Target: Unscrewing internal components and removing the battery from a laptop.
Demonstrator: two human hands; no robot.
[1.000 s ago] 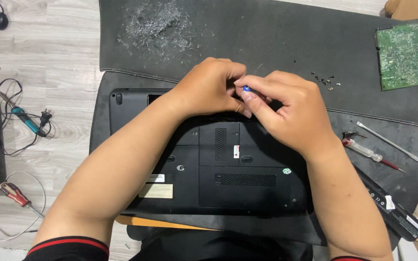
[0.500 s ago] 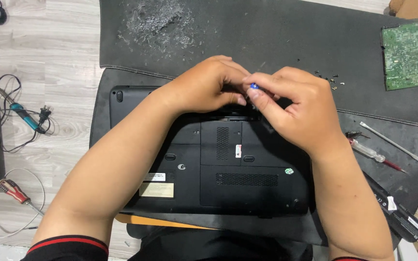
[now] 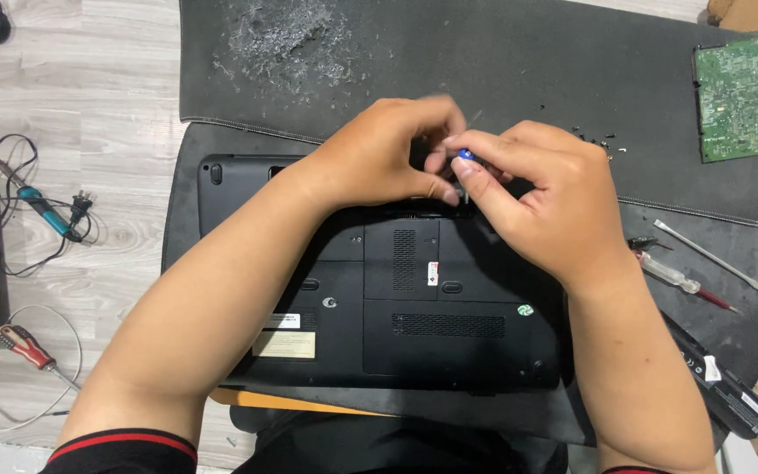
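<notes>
I am pinching a blue-tipped screwdriver (image 3: 465, 155) in my right hand (image 3: 537, 202) over the upturned laptop's (image 3: 396, 307) rear edge, my curled left hand (image 3: 388, 162) steadying beside it, both having drifted slightly right, suggesting screw work continuing.

The surface underneath is pale grey wood-grain planking (image 3: 107, 105), evenly lit with no hard shadows, and most of it is covered by a dark grey mat (image 3: 502, 61) with a stitched edge and a dusty, scuffed patch near its top. A second dark mat (image 3: 182, 211) overlaps the first and lies nearer the viewer. At the top right corner a tan shape (image 3: 752, 13) shows, perhaps a cushion or cardboard, too cropped to tell.
</notes>
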